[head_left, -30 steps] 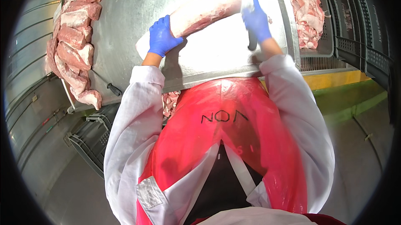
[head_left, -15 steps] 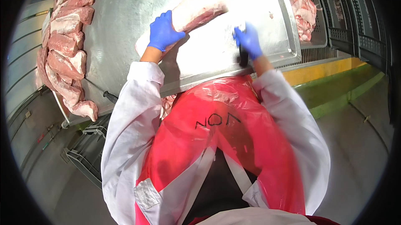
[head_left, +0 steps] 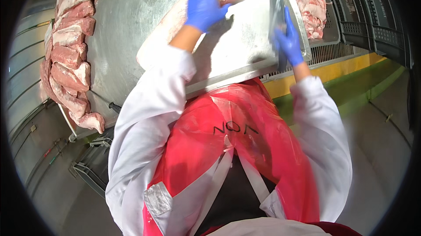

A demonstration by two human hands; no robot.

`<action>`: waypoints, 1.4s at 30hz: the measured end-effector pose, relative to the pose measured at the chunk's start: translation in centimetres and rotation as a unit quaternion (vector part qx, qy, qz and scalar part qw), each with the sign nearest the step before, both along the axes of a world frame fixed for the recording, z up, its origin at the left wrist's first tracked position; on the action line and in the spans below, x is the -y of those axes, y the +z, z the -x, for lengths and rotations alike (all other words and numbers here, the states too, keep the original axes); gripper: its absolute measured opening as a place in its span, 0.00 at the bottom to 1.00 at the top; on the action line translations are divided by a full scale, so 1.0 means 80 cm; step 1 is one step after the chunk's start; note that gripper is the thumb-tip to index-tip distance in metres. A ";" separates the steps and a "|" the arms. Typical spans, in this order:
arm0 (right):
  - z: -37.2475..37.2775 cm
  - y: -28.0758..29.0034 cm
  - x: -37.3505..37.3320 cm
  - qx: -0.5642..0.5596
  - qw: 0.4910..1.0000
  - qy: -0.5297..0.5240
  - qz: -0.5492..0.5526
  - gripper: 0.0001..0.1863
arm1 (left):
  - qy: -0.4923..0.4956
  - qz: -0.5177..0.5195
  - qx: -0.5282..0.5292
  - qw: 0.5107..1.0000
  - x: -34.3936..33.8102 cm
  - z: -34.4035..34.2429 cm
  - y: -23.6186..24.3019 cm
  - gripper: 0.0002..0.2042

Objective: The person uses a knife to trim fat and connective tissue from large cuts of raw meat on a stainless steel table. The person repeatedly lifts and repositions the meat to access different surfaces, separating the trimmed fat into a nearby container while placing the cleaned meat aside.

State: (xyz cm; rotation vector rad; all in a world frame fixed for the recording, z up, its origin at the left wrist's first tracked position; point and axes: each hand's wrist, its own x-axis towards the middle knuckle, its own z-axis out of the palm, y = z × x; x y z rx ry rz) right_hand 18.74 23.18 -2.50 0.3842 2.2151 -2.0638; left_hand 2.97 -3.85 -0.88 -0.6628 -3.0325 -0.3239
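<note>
Rightward, bare metal [head_left: 245, 39] between meat [head_left: 174, 22] and knife [head_left: 276, 8] near tray edge [head_left: 299, 19].

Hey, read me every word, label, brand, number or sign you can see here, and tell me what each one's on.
Red apron: bold black markings across the front; I won't copy them out.
Dark crates at the right: pale lettering, too small and blurred to read.
Knife in the right hand: too blurred to tell whether it bears any.
</note>
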 end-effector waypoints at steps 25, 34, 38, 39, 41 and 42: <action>0.175 -0.063 0.092 0.013 0.950 0.306 -0.056 0.39 | 0.267 -0.395 0.161 0.864 -0.032 0.047 -0.021 0.09; 0.204 -0.072 0.115 -0.033 0.948 0.311 -0.062 0.40 | 0.253 -0.452 0.145 0.843 -0.027 0.057 -0.010 0.07; 0.119 -0.068 0.096 -0.061 0.937 0.341 -0.050 0.39 | 0.303 -0.533 0.176 0.770 0.014 0.056 -0.004 0.07; 0.107 -0.063 0.091 -0.051 0.935 0.347 -0.051 0.39 | 0.298 -0.541 0.183 0.764 0.015 0.054 -0.001 0.06; 0.125 -0.058 0.098 -0.017 0.934 0.356 -0.037 0.38 | 0.280 -0.535 0.176 0.777 0.014 0.058 0.005 0.06; 0.152 -0.062 0.113 0.009 0.936 0.351 -0.018 0.37 | 0.267 -0.530 0.174 0.786 0.012 0.060 0.009 0.06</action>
